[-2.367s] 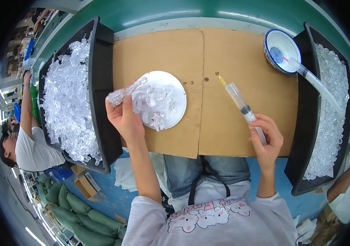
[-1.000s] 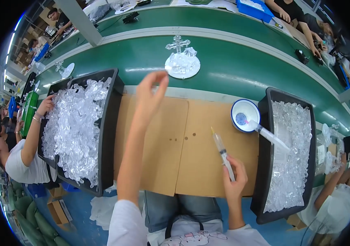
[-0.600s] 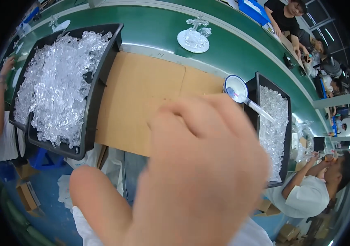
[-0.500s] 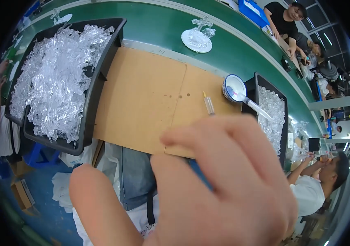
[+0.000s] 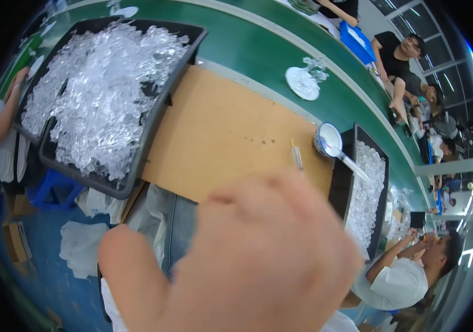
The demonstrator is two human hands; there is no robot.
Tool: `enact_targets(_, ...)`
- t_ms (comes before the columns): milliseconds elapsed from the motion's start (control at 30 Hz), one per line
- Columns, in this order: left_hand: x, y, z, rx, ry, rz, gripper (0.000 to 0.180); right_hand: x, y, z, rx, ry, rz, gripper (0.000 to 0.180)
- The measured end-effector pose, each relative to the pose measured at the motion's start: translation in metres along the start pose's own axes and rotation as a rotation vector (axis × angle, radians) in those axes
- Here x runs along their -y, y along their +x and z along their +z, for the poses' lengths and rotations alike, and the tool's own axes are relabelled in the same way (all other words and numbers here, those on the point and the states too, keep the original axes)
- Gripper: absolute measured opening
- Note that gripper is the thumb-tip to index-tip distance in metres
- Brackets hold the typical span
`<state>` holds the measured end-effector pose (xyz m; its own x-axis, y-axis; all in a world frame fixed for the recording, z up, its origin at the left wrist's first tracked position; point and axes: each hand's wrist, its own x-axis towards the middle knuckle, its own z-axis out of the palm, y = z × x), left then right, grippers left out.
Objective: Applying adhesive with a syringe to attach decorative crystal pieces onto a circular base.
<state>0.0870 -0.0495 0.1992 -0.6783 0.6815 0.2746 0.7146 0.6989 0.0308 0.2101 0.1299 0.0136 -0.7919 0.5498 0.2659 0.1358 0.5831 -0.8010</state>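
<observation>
My left hand (image 5: 270, 252) is large and blurred, close in front of the view, its arm coming from the bent elbow at lower left. The fingers look curled, but blur hides whether they hold anything. My right hand does not show. Beyond the hand lies a brown cardboard sheet (image 5: 214, 122) with a few dark spots. On it rests a clear syringe (image 5: 297, 157) with a yellow tip, partly covered by my hand. At its far right corner stands a blue-and-white bowl (image 5: 320, 145) with a second, larger clear syringe (image 5: 353, 166) leaning out of it.
At left, a black bin (image 5: 192, 52) is heaped with clear plastic pieces (image 5: 103, 94); another black bin (image 5: 343, 182) at right holds similar pieces. A white round plate (image 5: 302, 88) bearing clear parts sits on the green bench (image 5: 247, 41). Other people work nearby, left and right.
The view has shifted, so the bins, cardboard and bowl appear farther right. My left hand has moved slightly left and its fingers appear more curled together.
</observation>
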Motion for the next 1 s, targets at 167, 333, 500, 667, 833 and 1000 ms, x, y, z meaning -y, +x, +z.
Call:
enact_targets(167, 0.001, -0.004, -0.001, 0.016, -0.046, -0.029, 0.017, -0.001, -0.001, 0.003, 0.017, 0.004, 0.019, 0.026)
enact_targets(333, 0.005, -0.009, 0.002, 0.022, -0.100, -0.018, 0.018, 0.000, -0.001, 0.003, 0.027, 0.002, 0.028, 0.025)
enact_targets(500, -0.001, -0.013, -0.009, 0.013, -0.126, -0.008, 0.018, -0.011, 0.003, -0.001, 0.000, 0.035, 0.040, 0.024)
enact_targets(667, 0.019, -0.044, -0.006, -0.079, -0.126, 0.146, 0.010, -0.015, 0.001, 0.005, 0.048, 0.012, 0.012, 0.028)
enact_targets(833, 0.042, -0.037, 0.062, 0.154, -0.376, 0.094, 0.034, -0.013, 0.009, 0.000, 0.066, -0.045, 0.015, 0.026)
enact_targets(1000, 0.055, -0.046, 0.218, -0.108, -0.440, -0.086, 0.038, 0.014, 0.047, 0.031, 0.149, -0.003, -0.079, 0.024)
